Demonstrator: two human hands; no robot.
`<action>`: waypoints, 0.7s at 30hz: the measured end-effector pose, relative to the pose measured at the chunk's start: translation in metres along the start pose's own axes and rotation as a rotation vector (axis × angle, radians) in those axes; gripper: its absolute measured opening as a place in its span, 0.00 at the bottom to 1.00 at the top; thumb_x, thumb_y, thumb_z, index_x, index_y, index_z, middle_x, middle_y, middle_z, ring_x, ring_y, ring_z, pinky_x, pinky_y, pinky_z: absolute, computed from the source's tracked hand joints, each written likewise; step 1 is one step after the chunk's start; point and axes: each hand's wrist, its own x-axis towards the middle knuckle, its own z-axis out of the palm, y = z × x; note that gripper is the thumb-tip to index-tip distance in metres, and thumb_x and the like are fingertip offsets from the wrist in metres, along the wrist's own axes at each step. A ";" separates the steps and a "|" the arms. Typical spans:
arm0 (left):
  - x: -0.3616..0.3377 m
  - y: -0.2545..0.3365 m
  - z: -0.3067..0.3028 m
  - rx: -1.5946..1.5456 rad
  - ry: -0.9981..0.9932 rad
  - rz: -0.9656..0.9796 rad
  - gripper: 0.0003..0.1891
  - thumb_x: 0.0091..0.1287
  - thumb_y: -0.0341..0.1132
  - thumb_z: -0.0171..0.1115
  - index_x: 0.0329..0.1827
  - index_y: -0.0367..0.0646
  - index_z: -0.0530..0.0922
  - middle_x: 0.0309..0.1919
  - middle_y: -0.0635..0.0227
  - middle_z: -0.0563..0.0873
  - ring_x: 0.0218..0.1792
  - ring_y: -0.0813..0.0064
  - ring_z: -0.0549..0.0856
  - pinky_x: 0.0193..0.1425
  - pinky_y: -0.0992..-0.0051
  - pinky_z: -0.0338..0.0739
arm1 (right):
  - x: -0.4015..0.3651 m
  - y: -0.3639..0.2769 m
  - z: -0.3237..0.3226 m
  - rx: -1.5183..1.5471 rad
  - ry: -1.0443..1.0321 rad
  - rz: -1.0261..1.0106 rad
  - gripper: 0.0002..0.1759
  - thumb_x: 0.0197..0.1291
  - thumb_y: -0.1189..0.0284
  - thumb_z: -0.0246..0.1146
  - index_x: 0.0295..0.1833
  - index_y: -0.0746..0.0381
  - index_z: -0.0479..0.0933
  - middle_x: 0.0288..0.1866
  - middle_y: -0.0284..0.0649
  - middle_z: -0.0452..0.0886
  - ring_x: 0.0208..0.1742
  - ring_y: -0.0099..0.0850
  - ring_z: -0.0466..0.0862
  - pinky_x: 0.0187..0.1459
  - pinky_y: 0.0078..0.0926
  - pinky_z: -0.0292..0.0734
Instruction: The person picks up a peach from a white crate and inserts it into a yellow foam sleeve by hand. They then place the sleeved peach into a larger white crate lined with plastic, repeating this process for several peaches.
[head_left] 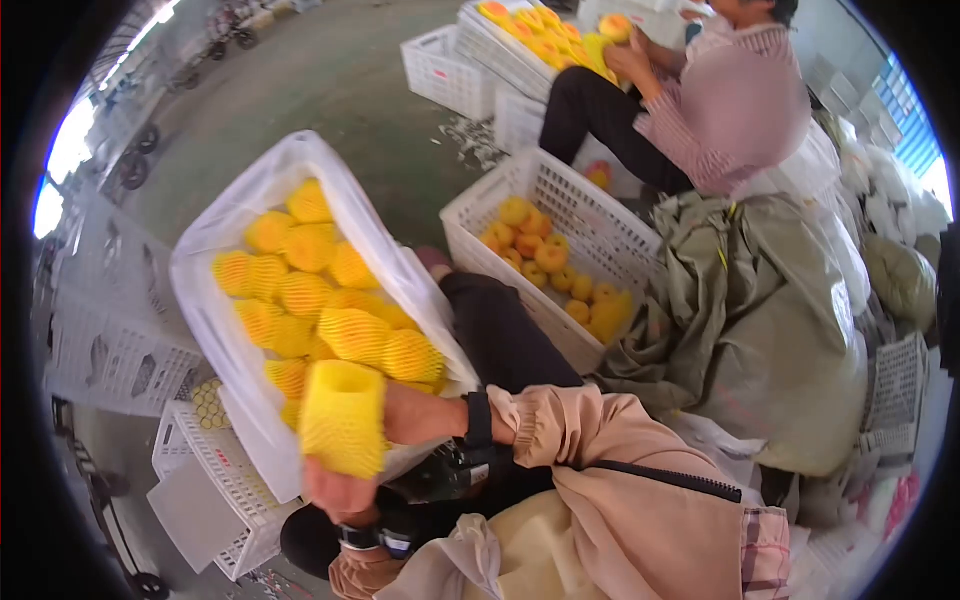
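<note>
A yellow foam net sleeve stands upright in front of me, its wide end facing up. My left hand is closed around its lower end. My right hand reaches in from the right and grips the sleeve's side, its fingers mostly hidden behind the mesh. Whether a fruit sits inside the sleeve is not visible. Just beyond my hands, a white-lined crate holds many yellow-orange fruits in foam nets. To the right, a white plastic crate contains bare yellow-orange fruits.
Another person sits at the upper right, handling a fruit beside a full crate. A large olive-green sheet covers a heap on my right. Stacked white crates and a crate with foam nets stand at the left.
</note>
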 end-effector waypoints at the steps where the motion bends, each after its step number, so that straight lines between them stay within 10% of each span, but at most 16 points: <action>1: 0.011 0.011 0.010 0.053 -0.155 0.078 0.27 0.70 0.48 0.44 0.67 0.40 0.60 0.66 0.60 0.66 0.65 0.64 0.66 0.68 0.66 0.58 | 0.010 -0.017 -0.031 -0.039 -0.177 0.314 0.12 0.63 0.68 0.51 0.46 0.64 0.69 0.40 0.49 0.77 0.43 0.46 0.78 0.44 0.36 0.71; 8: 0.035 0.012 0.007 -0.057 -0.033 0.081 0.28 0.69 0.44 0.47 0.68 0.40 0.59 0.67 0.59 0.64 0.67 0.60 0.63 0.70 0.56 0.53 | -0.028 0.055 -0.308 -0.152 0.527 0.852 0.11 0.64 0.68 0.56 0.40 0.65 0.76 0.28 0.33 0.78 0.29 0.19 0.77 0.33 0.18 0.75; 11: 0.049 0.001 0.013 -0.030 0.021 0.059 0.28 0.70 0.47 0.45 0.68 0.38 0.59 0.67 0.59 0.63 0.66 0.61 0.63 0.69 0.59 0.55 | -0.146 0.167 -0.412 -0.704 0.282 1.070 0.10 0.55 0.71 0.57 0.35 0.68 0.78 0.22 0.47 0.79 0.28 0.39 0.82 0.34 0.31 0.77; 13: 0.056 -0.004 0.013 -0.002 0.115 0.042 0.27 0.70 0.46 0.46 0.67 0.38 0.60 0.66 0.59 0.66 0.65 0.60 0.65 0.68 0.60 0.56 | -0.189 0.185 -0.418 -1.133 -0.187 1.363 0.12 0.53 0.71 0.58 0.39 0.67 0.78 0.31 0.51 0.81 0.37 0.45 0.82 0.41 0.38 0.77; 21: 0.068 -0.013 0.000 0.035 0.255 0.010 0.27 0.68 0.44 0.48 0.65 0.38 0.63 0.65 0.59 0.68 0.65 0.59 0.66 0.68 0.56 0.57 | -0.262 0.242 -0.370 -1.133 0.053 1.673 0.43 0.37 0.58 0.71 0.60 0.61 0.62 0.53 0.55 0.73 0.55 0.48 0.74 0.54 0.39 0.72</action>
